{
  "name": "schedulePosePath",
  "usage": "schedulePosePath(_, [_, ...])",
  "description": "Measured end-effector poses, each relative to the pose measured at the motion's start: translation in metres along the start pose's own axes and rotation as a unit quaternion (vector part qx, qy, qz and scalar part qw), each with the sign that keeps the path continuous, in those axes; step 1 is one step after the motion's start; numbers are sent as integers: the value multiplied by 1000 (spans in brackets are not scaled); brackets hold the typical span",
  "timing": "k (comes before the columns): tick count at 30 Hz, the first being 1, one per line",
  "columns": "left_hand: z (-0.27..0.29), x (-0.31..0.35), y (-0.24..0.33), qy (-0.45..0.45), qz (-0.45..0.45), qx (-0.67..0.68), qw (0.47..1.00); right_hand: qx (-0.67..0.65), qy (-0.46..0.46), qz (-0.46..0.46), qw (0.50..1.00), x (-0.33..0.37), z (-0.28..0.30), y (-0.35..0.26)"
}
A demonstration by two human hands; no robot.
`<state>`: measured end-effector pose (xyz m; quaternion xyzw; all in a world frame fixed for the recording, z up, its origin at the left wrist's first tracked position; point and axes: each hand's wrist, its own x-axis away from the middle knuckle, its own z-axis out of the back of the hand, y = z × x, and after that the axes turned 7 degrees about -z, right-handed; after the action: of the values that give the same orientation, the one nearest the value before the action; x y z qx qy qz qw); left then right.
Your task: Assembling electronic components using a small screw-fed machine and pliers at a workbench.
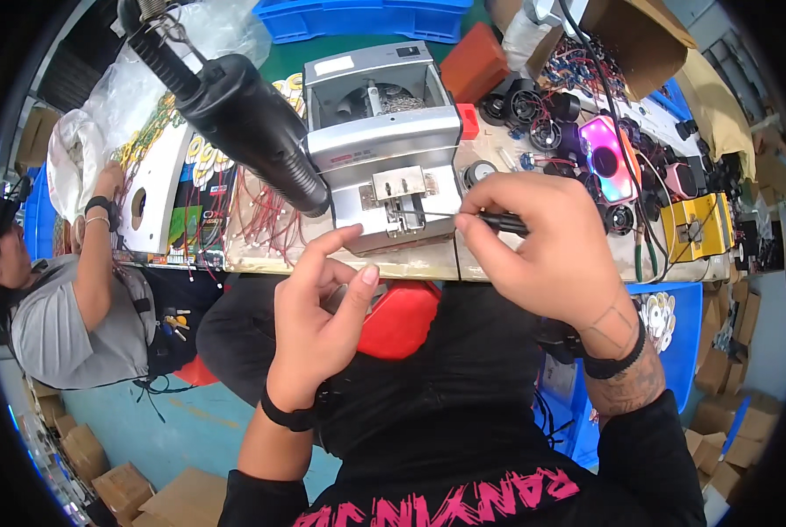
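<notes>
Nearest us is our black top [498, 492] with its pink lettering, a black band [289, 415] circling our left wrist; beyond it our left hand [318, 307] is raised just before the counter [617, 257], thumb and forefinger spread apart and the other fingers loosely curled; our right hand [542, 241] pinches a slim dark-handled tool [502, 222] between thumb and fingers, its thin shaft pointing left over the metal fixture [403, 206] at the front of a silver-grey machine [382, 147] (whether the tip touches the metal, we cannot tell); the machine stands on the counter, near its front edge, directly ahead of us; red wires [270, 215] lie to its left, under and beside a black cylindrical device [244, 114] that slants down toward the machine; to the right we have a yellow block [699, 230], a brightly lit pink-and-blue device [608, 158] and round black parts [523, 104]; behind the machine's right side is an orange-red block [475, 63], and farther back sits a blue tray [367, 25]; off to our left, another person [86, 325] in grey reaches an arm to the counter.
</notes>
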<state>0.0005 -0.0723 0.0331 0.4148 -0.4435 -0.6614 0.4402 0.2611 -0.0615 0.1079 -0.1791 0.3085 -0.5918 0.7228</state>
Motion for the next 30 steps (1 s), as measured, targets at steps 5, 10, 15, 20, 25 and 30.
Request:
schedulePosePath(5, [-11, -5, 17, 3, -35, 29, 999, -75, -17, 6, 997, 12, 8, -4])
schedulePosePath(10, [-13, -8, 12, -5, -17, 19, 1000, 13, 1, 13, 1000, 1, 3, 0])
schedulePosePath(15, [-9, -8, 12, -3, 20, 23, 1000, 41, 5, 39, 998, -12, -3, -4])
schedulePosePath(20, [-7, -9, 11, 10, 10, 25, 1000, 84, -21, 22, 996, -15, -5, -10])
schedulePosePath(25, [-1, -12, 7, -10, 8, -3, 1000, 53, -33, 0, 998, -14, 3, -10])
schedulePosePath(30, [-7, -14, 12, 9, 0, 21, 1000, 27, -35, -22, 999, -9, 12, -13])
